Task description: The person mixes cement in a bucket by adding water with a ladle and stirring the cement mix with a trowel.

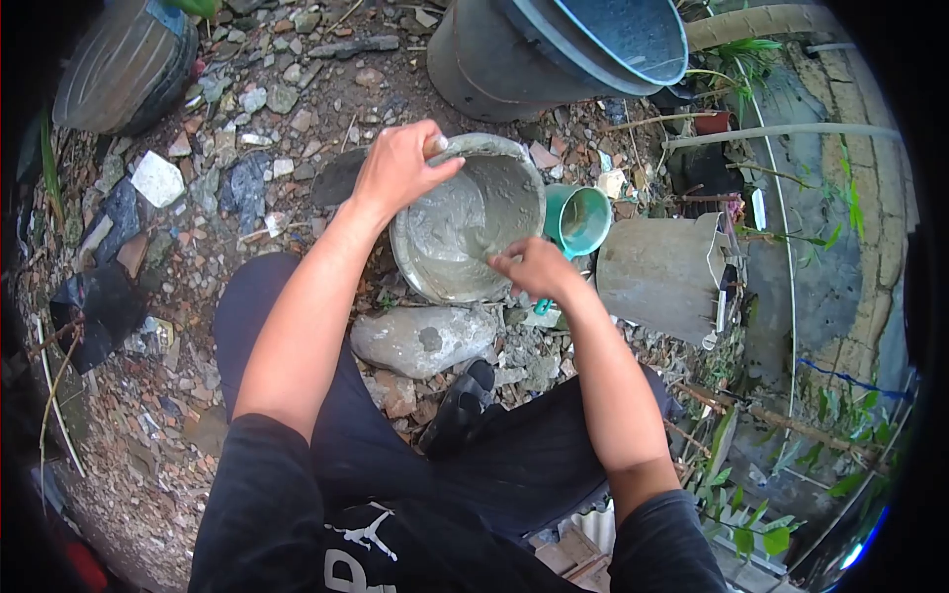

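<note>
A round basin (pixel 407 252) stands on the rubble between my knees and holds wet grey cement mix (pixel 445 222). My left hand (pixel 400 168) is closed at the basin's upper left rim; what its fingers press on is hard to make out. Over the lower right part of the basin, my right hand (pixel 534 269) is closed, its fingertips at the mix; anything in them is too small to name. A green plastic dipper (pixel 584 221) sits against the basin's right side, its handle passing below my right hand.
A large dark bucket (pixel 494 59) stands behind the basin. To the right are a grey upturned pot (pixel 652 267) and a wall (pixel 855 217). A big stone (pixel 425 341) lies in front of the basin. A black pot (pixel 124 69) is at the upper left.
</note>
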A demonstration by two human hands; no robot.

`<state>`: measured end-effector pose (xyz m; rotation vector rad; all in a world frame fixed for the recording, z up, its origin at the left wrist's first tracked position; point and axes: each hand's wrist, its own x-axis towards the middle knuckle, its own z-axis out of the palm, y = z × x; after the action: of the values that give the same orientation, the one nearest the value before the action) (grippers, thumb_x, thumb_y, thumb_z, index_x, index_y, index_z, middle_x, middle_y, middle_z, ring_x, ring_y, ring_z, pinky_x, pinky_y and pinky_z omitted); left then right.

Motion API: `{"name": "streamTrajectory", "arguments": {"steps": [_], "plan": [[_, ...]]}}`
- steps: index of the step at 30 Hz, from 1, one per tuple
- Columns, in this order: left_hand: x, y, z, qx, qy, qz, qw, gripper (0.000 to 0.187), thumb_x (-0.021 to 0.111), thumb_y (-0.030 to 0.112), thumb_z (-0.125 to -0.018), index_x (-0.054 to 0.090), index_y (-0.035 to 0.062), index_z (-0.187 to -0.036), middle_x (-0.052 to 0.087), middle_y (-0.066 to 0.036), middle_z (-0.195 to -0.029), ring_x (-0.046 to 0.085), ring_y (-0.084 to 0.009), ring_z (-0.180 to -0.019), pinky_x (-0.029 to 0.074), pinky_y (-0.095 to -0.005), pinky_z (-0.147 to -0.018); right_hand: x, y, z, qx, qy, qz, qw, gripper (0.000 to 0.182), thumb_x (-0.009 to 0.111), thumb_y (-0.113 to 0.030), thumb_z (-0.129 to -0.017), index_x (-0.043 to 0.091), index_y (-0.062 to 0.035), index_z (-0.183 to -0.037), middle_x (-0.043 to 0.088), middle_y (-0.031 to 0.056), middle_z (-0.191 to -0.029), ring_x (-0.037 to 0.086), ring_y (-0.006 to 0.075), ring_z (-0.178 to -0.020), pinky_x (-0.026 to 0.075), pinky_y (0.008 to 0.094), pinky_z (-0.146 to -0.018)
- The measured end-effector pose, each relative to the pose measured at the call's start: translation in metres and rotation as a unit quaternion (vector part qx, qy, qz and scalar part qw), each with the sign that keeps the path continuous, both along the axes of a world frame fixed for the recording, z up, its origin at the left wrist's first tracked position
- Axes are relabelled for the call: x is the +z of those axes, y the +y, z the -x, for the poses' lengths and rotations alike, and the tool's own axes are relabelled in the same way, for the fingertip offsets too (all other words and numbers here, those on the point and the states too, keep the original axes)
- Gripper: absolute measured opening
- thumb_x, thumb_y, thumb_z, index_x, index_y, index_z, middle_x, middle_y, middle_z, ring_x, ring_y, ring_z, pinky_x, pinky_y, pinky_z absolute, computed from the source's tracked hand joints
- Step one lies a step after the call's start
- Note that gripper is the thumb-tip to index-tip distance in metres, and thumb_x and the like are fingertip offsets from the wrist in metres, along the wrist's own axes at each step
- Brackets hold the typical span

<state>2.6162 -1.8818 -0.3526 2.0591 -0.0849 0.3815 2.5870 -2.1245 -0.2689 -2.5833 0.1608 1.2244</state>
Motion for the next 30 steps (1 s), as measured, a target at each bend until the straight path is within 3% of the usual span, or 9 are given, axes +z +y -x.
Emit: {"name": "streamTrajectory", "arguments": {"steps": [2,5,9,15,18,22,24,28,30], "plan": [[0.004,0.001,-0.001,-0.011,0.012,-0.010,1.000,0.039,0.088,0.032,-0.078,0.070,0.0016,-0.096,0.063,-0.012,-0.077,0.060,-0.0233,-0.063,0.051,-0.0359,-0.065,-0.001,0.009,0.006,0.166,-0.133,0.080,0.974,0.036,0.072,-0.040,-0.093,0.080,-0.0057,-0.101,0.077,0.0205,-0.096,0.075,0.0342,-0.094,0.058,0.0439,-0.086],[0.008,0.003,-0.001,-0.005,0.007,0.077,0.997,0.039,0.085,0.034,-0.086,0.075,0.0018,-0.106,0.061,-0.010,-0.106,0.062,-0.0211,-0.081,0.052,-0.0331,-0.073,0.011,0.005,0.001,0.160,-0.141,0.080,0.974,0.035,0.075,-0.036,-0.089,0.078,-0.0060,-0.107,0.076,0.0225,-0.104,0.072,0.0382,-0.103,0.057,0.0465,-0.092],[0.001,0.015,-0.008,-0.038,-0.042,0.040,0.998,0.034,0.080,0.032,-0.092,0.074,0.0008,-0.103,0.061,-0.009,-0.103,0.061,-0.0197,-0.080,0.052,-0.0330,-0.075,0.008,-0.002,0.000,0.179,-0.144,0.077,0.970,0.043,0.078,-0.032,-0.086,0.072,-0.0058,-0.120,0.075,0.0218,-0.111,0.071,0.0377,-0.106,0.057,0.0463,-0.094],[0.026,0.041,-0.007,0.024,0.004,0.124,0.992,0.048,0.073,0.038,-0.099,0.052,0.0026,-0.074,0.046,-0.002,-0.064,0.043,-0.0134,-0.063,0.040,-0.0332,-0.060,0.012,-0.002,-0.007,0.149,-0.235,0.055,0.959,0.046,0.075,-0.029,-0.088,0.068,-0.0050,-0.127,0.071,0.0220,-0.120,0.070,0.0389,-0.110,0.057,0.0473,-0.095],[0.073,0.049,0.003,0.037,-0.049,0.161,0.985,0.045,0.070,0.040,-0.102,0.055,0.0053,-0.076,0.047,0.005,-0.066,0.041,-0.0067,-0.064,0.036,-0.0268,-0.058,0.008,-0.008,-0.013,0.147,-0.235,0.047,0.960,0.047,0.074,-0.028,-0.089,0.066,-0.0056,-0.129,0.071,0.0218,-0.119,0.069,0.0397,-0.110,0.056,0.0479,-0.095],[0.149,0.044,0.028,0.010,-0.132,0.183,0.974,0.032,0.067,0.030,-0.105,0.060,0.0068,-0.085,0.057,0.001,-0.078,0.051,-0.0072,-0.073,0.038,-0.0237,-0.063,0.013,-0.008,-0.012,0.184,-0.292,0.076,0.935,0.044,0.074,-0.027,-0.090,0.067,-0.0055,-0.127,0.071,0.0216,-0.118,0.069,0.0400,-0.108,0.057,0.0470,-0.091],[0.173,0.039,0.041,-0.033,-0.167,0.209,0.963,0.026,0.063,0.023,-0.107,0.059,0.0056,-0.088,0.057,-0.002,-0.083,0.052,-0.0088,-0.076,0.039,-0.0238,-0.064,0.007,-0.011,-0.014,0.158,-0.396,-0.027,0.904,0.042,0.076,-0.029,-0.089,0.069,-0.0068,-0.125,0.074,0.0175,-0.105,0.072,0.0368,-0.095,0.058,0.0454,-0.082],[0.184,0.005,0.045,-0.090,-0.206,0.190,0.956,0.018,0.072,0.016,-0.097,0.058,0.0070,-0.091,0.057,-0.004,-0.088,0.052,-0.0117,-0.079,0.041,-0.0253,-0.067,0.056,0.011,-0.022,0.001,-0.332,-0.240,0.912,0.042,0.069,-0.039,-0.096,0.071,-0.0028,-0.118,0.075,0.0137,-0.088,0.073,0.0278,-0.077,0.058,0.0386,-0.070],[0.159,-0.014,0.039,-0.155,-0.193,0.144,0.958,0.024,0.080,0.017,-0.088,0.059,0.0092,-0.091,0.056,-0.005,-0.093,0.053,-0.0170,-0.085,0.043,-0.0313,-0.075,0.075,0.011,-0.026,-0.174,-0.013,-0.442,0.880,0.054,0.056,-0.051,-0.104,0.071,0.0011,-0.109,0.073,0.0108,-0.079,0.070,0.0193,-0.065,0.056,0.0311,-0.062]]}}
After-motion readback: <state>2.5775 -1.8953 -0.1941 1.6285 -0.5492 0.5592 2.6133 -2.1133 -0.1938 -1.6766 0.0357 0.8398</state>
